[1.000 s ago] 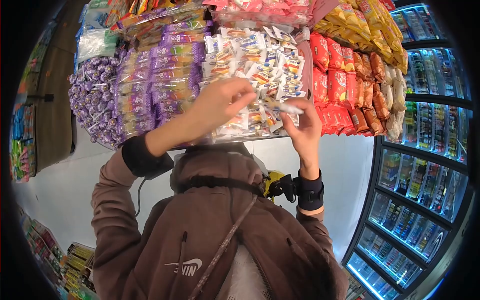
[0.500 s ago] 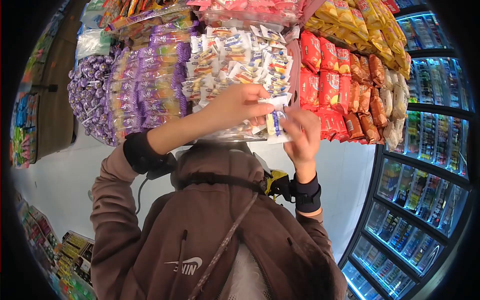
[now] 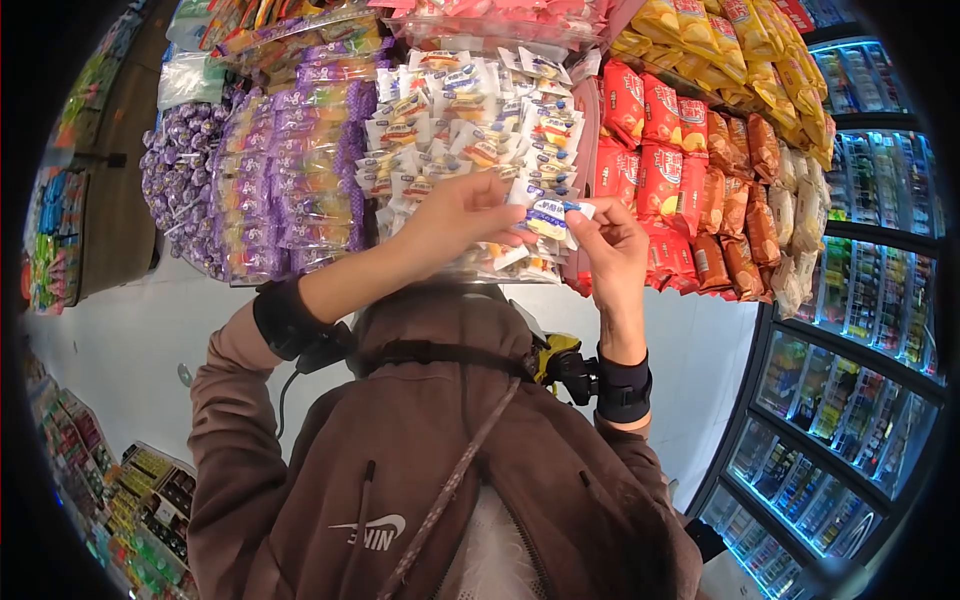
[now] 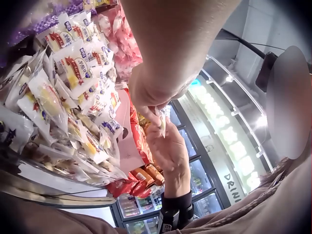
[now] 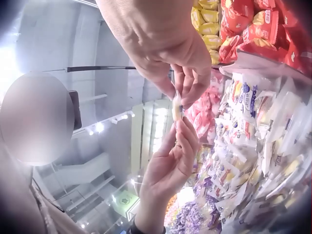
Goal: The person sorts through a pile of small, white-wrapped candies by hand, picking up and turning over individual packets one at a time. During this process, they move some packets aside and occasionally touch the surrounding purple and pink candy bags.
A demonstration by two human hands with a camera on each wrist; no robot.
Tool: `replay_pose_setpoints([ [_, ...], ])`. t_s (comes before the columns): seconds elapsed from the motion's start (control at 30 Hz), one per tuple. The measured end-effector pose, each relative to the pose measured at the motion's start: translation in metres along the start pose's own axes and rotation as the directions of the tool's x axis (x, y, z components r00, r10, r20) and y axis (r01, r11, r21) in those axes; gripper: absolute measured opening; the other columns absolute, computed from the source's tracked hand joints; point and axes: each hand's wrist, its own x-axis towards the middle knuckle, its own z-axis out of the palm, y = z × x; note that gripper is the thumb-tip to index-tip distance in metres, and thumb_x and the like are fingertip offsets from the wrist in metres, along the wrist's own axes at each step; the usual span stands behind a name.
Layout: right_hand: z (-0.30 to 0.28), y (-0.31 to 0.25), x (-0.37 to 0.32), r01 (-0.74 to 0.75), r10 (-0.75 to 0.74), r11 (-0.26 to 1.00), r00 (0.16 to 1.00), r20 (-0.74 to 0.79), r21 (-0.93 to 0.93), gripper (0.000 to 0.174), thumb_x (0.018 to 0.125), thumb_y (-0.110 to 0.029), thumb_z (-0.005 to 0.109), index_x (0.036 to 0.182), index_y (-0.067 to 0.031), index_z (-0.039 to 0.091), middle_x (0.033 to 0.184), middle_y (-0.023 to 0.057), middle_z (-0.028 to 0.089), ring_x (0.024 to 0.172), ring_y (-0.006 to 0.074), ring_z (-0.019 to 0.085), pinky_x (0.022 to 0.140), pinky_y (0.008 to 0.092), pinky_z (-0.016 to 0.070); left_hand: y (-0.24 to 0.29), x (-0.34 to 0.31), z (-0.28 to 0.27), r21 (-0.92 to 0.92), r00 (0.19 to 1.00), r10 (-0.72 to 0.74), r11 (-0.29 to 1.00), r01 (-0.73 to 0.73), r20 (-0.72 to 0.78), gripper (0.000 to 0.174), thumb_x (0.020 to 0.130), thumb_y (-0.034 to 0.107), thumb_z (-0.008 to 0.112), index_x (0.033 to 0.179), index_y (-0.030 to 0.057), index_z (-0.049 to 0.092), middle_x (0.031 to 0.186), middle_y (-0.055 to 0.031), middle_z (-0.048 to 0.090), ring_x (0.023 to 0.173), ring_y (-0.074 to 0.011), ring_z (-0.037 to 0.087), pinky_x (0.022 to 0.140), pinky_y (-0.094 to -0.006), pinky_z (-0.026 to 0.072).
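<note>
A small white wrapped packet with blue print [image 3: 548,217] is stretched level between both hands, above the front of a heap of similar packets [image 3: 480,130]. The left hand [image 3: 462,218] pinches its left end between thumb and fingers. At its right end the right hand [image 3: 614,246] pinches with thumb and fingertips. Seen edge-on in the right wrist view, the packet [image 5: 176,108] has the right hand [image 5: 168,48] above and the left hand [image 5: 170,168] below. In the left wrist view, the left hand [image 4: 156,87] partly covers the packet [image 4: 163,124].
Purple-wrapped packs [image 3: 315,165] and purple lollipops [image 3: 185,175] lie left of the white heap. Red packets [image 3: 662,180], orange-brown packets [image 3: 742,205] and yellow packets [image 3: 750,35] lie right. Lit drink coolers [image 3: 875,270] stand beyond, on the right.
The packet, first at the right hand, has come up between both hands and turned from upright to level. Blurred half a second ago, the right fingers now pinch its right end.
</note>
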Motion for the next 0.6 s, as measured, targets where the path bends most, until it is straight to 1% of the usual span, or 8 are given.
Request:
replay_pose_setpoints([
  [0.07,0.003,0.002,0.0,0.008,-0.009,0.999,1.0,0.022,0.033,0.006,0.084,0.0,0.059,0.089,0.0005,0.057,0.082,0.0068,0.065,0.072,0.0059,0.058,0.063,0.0184,0.044,-0.002,-0.001,-0.002,-0.002,1.0,-0.014,1.0,0.014,-0.007,0.014,0.087,0.01,0.057,0.08,0.0044,0.047,0.09,-0.009,0.061,0.089,-0.0199,0.064,0.074,-0.0217,0.0527],
  [0.3,0.001,0.004,0.002,0.024,-0.022,0.999,0.999,0.031,-0.036,0.004,0.083,0.0,0.06,0.086,0.0012,0.057,0.081,0.007,0.065,0.072,0.0056,0.058,0.063,0.0184,0.0438,-0.006,-0.001,-0.005,-0.012,1.0,-0.014,1.0,0.014,-0.006,0.014,0.088,0.01,0.057,0.079,0.0048,0.046,0.088,-0.0089,0.061,0.089,-0.0203,0.064,0.073,-0.0216,0.0529],
  [0.4,0.0,0.006,0.003,0.042,-0.04,0.997,0.999,0.028,-0.064,0.004,0.083,0.0,0.06,0.085,0.0012,0.057,0.081,0.0066,0.065,0.072,0.005,0.057,0.062,0.0181,0.0432,-0.008,-0.001,-0.005,-0.018,1.0,-0.002,1.0,0.002,-0.015,0.013,0.087,0.01,0.058,0.082,0.001,0.05,0.09,-0.0124,0.063,0.087,-0.0193,0.065,0.073,-0.0238,0.0529],
  [0.47,0.002,0.004,0.003,0.045,-0.044,0.997,0.999,0.017,-0.059,0.004,0.083,0.0,0.061,0.085,0.0011,0.058,0.08,0.0058,0.065,0.071,0.0043,0.056,0.061,0.018,0.0426,-0.01,0.0,-0.006,-0.037,1.0,-0.004,0.999,0.004,-0.019,0.013,0.086,0.01,0.059,0.085,0.0002,0.052,0.09,-0.0122,0.063,0.085,-0.0182,0.065,0.071,-0.0236,0.0525],
  [0.5,0.001,0.005,0.002,0.05,-0.05,0.995,0.999,0.008,-0.089,0.004,0.083,0.0,0.061,0.085,0.0009,0.058,0.079,0.005,0.064,0.07,0.0042,0.056,0.061,0.018,0.0424,-0.011,0.001,-0.007,-0.046,1.0,-0.005,0.999,0.004,-0.021,0.013,0.086,0.01,0.059,0.086,-0.0002,0.052,0.089,-0.0121,0.063,0.084,-0.0177,0.065,0.07,-0.0235,0.0523],
  [0.57,0.002,0.008,0.002,0.062,-0.064,0.988,0.998,-0.004,-0.141,0.005,0.082,-0.001,0.062,0.086,0.0007,0.059,0.077,0.0032,0.063,0.069,0.0039,0.055,0.061,0.0179,0.0419,-0.016,0.003,-0.007,0.015,0.999,0.01,1.0,-0.01,-0.03,0.016,0.085,0.011,0.061,0.092,-0.0005,0.053,0.089,-0.0117,0.063,0.079,-0.0157,0.064,0.067,-0.0231,0.051],
  [0.6,0.003,0.01,0.001,0.05,-0.048,0.982,0.999,0.019,-0.181,0.006,0.082,-0.001,0.063,0.087,0.0006,0.059,0.076,0.0025,0.063,0.069,0.0039,0.055,0.061,0.018,0.0417,-0.016,0.001,-0.009,0.053,0.999,0.019,0.998,-0.016,-0.045,0.018,0.084,0.012,0.062,0.095,-0.0006,0.054,0.088,-0.0114,0.063,0.077,-0.0147,0.064,0.065,-0.0229,0.0504],
])
